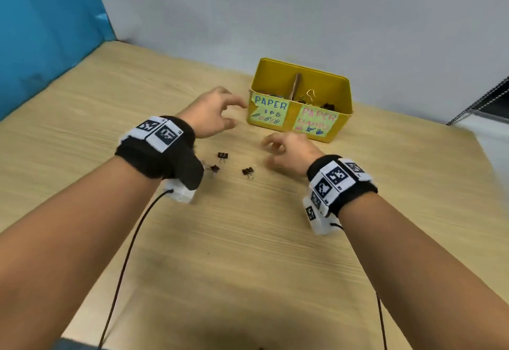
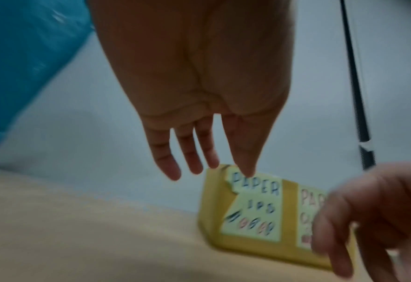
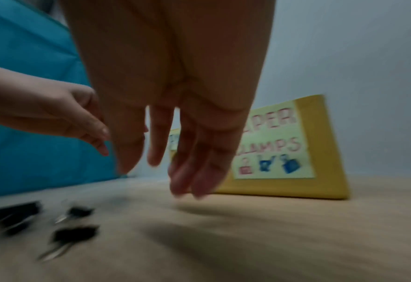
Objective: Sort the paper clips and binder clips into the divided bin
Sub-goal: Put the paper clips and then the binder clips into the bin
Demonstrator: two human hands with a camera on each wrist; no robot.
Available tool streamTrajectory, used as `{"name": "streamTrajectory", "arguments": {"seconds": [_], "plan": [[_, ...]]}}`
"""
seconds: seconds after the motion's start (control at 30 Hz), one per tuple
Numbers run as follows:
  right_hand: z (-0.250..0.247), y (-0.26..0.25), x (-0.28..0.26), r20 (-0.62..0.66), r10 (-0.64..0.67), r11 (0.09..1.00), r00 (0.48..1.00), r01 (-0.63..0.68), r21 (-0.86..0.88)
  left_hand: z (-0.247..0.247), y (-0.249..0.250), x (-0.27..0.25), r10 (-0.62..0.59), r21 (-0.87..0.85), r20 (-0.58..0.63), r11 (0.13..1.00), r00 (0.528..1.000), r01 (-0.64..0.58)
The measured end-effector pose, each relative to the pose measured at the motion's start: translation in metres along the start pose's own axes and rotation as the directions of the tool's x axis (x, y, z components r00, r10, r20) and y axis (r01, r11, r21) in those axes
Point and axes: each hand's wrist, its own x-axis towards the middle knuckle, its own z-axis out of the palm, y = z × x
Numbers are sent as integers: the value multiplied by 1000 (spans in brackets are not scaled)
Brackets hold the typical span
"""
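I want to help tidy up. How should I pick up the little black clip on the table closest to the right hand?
Pinch that binder clip by its black body, coming straight down from above. It lies flat on the table, apart from the other two clips, with its thin wire handles sticking out toward you. The body looks the chunkier grip; the handles would probably swing. The right hand hovers nearest, holding nothing.

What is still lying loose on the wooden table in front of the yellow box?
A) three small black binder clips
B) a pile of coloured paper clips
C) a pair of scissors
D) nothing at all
A: three black binder clips lie on the table between the two hands, short of the yellow box; no loose paper clips show beside them.
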Motion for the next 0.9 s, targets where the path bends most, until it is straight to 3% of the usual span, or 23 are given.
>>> {"name": "streamTrajectory", "arguments": {"seconds": [0.07, 0.2, 0.3, 0.47, 0.57, 0.67, 0.8, 0.9], "plan": [[18, -15, 3, 154, -3, 997, 988, 16, -81, -3, -19, -17, -93, 12, 49, 996, 995, 92], [44, -28, 16, 121, -42, 991, 992, 57, -119, 4, -41, -42, -315, 180, 251, 944, 915, 275], [45, -30, 26, 89, -34, 998, 995, 38, -47, 15, -46, -50, -345, 223, 238, 929, 908, 294], [44, -48, 37, -84, -110, 993, 990, 112, 20, 26, -51, -54, -260, 161, 220, 960, 940, 228], [51, -59, 42, -15, -238, 969, 971, 237, -68, 24, -51, -56, -188, 49, 187, 982, 964, 182], [57, -61, 46, 88, -249, 951, 965, 260, -166, 24, -41, -58, -73, -4, 157, 997, 985, 75], [55, -57, 47, 56, -252, 956, 966, 258, -142, 31, -28, -55, 49, 77, 205, 995, 978, -66], [51, -51, 46, 140, -236, 963, 962, 250, -99, 35, -29, -52, 58, 138, 252, 986, 966, -95]]}}
